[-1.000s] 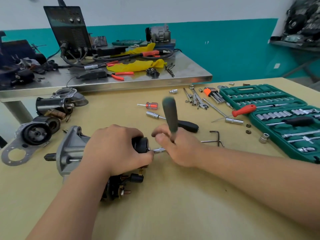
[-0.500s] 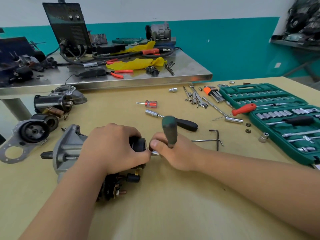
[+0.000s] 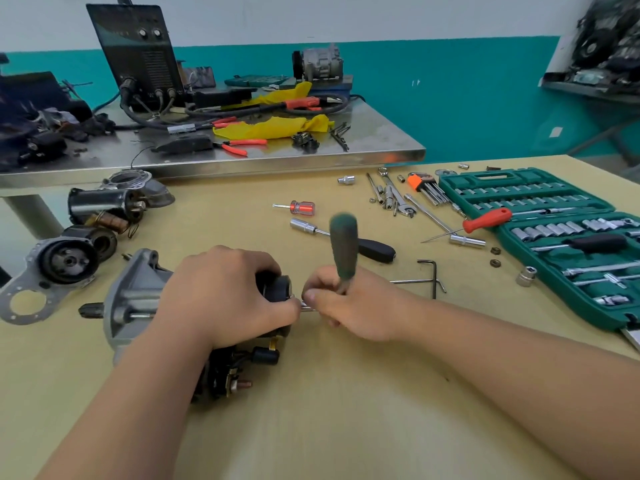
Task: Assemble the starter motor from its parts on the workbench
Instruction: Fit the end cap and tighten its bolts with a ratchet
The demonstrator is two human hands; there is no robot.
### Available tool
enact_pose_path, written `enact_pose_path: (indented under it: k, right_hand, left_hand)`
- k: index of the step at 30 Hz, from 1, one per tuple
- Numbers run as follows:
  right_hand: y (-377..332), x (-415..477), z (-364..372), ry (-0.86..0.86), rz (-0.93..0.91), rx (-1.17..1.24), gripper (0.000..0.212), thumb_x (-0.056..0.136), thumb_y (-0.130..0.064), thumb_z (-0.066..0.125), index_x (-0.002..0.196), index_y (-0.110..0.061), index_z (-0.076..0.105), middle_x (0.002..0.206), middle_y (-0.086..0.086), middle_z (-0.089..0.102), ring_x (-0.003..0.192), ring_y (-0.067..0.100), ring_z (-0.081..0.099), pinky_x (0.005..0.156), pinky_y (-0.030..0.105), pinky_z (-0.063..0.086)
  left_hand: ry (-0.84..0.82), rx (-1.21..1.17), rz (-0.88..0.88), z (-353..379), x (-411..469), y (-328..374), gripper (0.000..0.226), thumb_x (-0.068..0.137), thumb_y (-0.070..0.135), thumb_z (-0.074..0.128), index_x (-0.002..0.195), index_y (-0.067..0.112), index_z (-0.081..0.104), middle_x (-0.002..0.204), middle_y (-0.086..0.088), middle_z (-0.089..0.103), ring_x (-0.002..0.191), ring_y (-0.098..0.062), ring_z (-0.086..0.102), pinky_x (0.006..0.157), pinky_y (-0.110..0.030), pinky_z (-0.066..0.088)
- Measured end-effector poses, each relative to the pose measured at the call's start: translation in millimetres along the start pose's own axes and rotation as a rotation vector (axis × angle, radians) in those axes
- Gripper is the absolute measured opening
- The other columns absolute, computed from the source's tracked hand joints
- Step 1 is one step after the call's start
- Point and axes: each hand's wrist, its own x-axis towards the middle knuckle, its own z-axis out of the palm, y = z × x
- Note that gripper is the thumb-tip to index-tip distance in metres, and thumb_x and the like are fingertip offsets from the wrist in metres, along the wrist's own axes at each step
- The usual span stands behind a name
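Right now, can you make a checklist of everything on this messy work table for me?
Surface: tan workbench.
Job's things: starter motor lying on its side; green-handled tool at its end, handle blurred.
Clutter: open socket set, small red screwdriver, hex key set, spare motor parts.
Hands: left hand grips the starter motor; right hand grips the tool.
Cables: black cables on the steel table.
Surroundings: black machine, teal wall.

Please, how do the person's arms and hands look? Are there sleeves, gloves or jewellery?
Both forearms are bare to the frame edge, with no sleeve showing. The left hand and right hand wear no gloves; no ring, watch or bracelet is visible.
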Motion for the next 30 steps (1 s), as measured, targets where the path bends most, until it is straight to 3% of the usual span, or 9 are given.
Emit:
enact_pose_path:
  k: [2, 4, 6, 9, 15, 19, 23, 26, 30]
  right_hand:
    - [5, -4, -4, -0.033, -0.131, -0.399, 0.022, 0.094, -0.039, 0.051, 0.112, -0.027, 0.054, 0.098, -0.007, 0.065, 0.082, 0.01, 0.057, 0.072, 0.03, 0.05]
    - [12, -5, -7, -0.009, -0.217, -0.67, 0.028, 0.095, -0.033, 0.052, 0.123, -0.028, 0.049, 0.114, -0.005, 0.062, 0.093, 0.016, 0.057, 0.077, 0.034, 0.048]
    - [15, -8, -9, 0.119, -0.242, -0.639, 0.028, 0.094, -0.028, 0.053, 0.121, -0.031, 0.051, 0.113, -0.011, 0.061, 0.095, 0.011, 0.057, 0.077, 0.031, 0.048]
    - [18, -13, -7, 0.206, -0.235, -0.386, 0.024, 0.089, -0.027, 0.052, 0.107, -0.042, 0.05, 0.09, -0.021, 0.059, 0.087, -0.006, 0.052, 0.068, 0.01, 0.042]
    - [18, -16, 9, 0.177, -0.27, -0.298, 0.019, 0.089, -0.026, 0.05, 0.104, -0.038, 0.05, 0.087, -0.014, 0.062, 0.085, 0.001, 0.051, 0.066, 0.014, 0.042]
    - [16, -20, 14, 0.211, -0.287, -0.322, 0.018, 0.09, -0.026, 0.05, 0.103, -0.039, 0.049, 0.083, -0.02, 0.055, 0.087, -0.001, 0.049, 0.066, 0.014, 0.041]
    - [14, -24, 8, 0.278, -0.308, -0.292, 0.021, 0.089, -0.024, 0.052, 0.108, -0.032, 0.056, 0.094, -0.016, 0.062, 0.088, 0.002, 0.053, 0.071, 0.02, 0.046]
    - [9, -21, 6, 0.339, -0.361, -0.394, 0.023, 0.087, -0.018, 0.057, 0.109, -0.024, 0.06, 0.097, -0.007, 0.067, 0.086, 0.012, 0.06, 0.071, 0.034, 0.051]
    - [8, -18, 0, 0.367, -0.549, -0.577, 0.024, 0.079, -0.005, 0.068, 0.102, -0.01, 0.068, 0.087, 0.001, 0.069, 0.07, 0.024, 0.064, 0.054, 0.034, 0.052]
  left_hand:
    - [-0.009, -0.004, -0.016, 0, 0, 0, 0.042, 0.049, 0.07, 0.047, 0.078, 0.044, 0.062, 0.06, 0.024, 0.052, 0.061, 0.004, 0.046, 0.05, -0.016, 0.028]
    - [-0.013, -0.016, -0.021, 1, -1, 0, 0.041, 0.049, 0.07, 0.048, 0.077, 0.044, 0.062, 0.061, 0.023, 0.054, 0.062, 0.003, 0.049, 0.05, -0.017, 0.029]
    - [-0.012, -0.017, -0.016, 2, -1, 0, 0.042, 0.051, 0.07, 0.048, 0.078, 0.042, 0.063, 0.062, 0.023, 0.055, 0.062, 0.005, 0.048, 0.05, -0.017, 0.029]
    - [-0.017, -0.021, -0.016, 3, 0, -1, 0.045, 0.051, 0.07, 0.048, 0.079, 0.04, 0.065, 0.062, 0.02, 0.058, 0.062, 0.005, 0.051, 0.049, -0.018, 0.032]
    - [-0.036, -0.049, 0.004, 2, 1, -2, 0.047, 0.053, 0.076, 0.04, 0.079, 0.043, 0.062, 0.066, 0.021, 0.058, 0.066, 0.001, 0.052, 0.053, -0.019, 0.035]
    - [0.001, -0.051, 0.0, 4, 2, -2, 0.052, 0.086, 0.059, 0.022, 0.071, 0.027, 0.06, 0.059, 0.004, 0.056, 0.061, -0.014, 0.053, 0.05, -0.025, 0.03]
    - [-0.003, -0.002, 0.02, 6, 4, -3, 0.043, 0.091, 0.044, 0.027, 0.079, 0.025, 0.064, 0.063, 0.002, 0.057, 0.062, -0.014, 0.052, 0.048, -0.025, 0.027]
    - [-0.004, -0.02, 0.013, 7, 4, -4, 0.038, 0.09, 0.043, 0.032, 0.079, 0.027, 0.064, 0.062, 0.004, 0.057, 0.06, -0.011, 0.05, 0.048, -0.025, 0.027]
    - [0.008, -0.051, 0.01, 8, 4, -5, 0.037, 0.088, 0.045, 0.032, 0.079, 0.031, 0.065, 0.061, 0.006, 0.058, 0.061, -0.011, 0.052, 0.049, -0.024, 0.029]
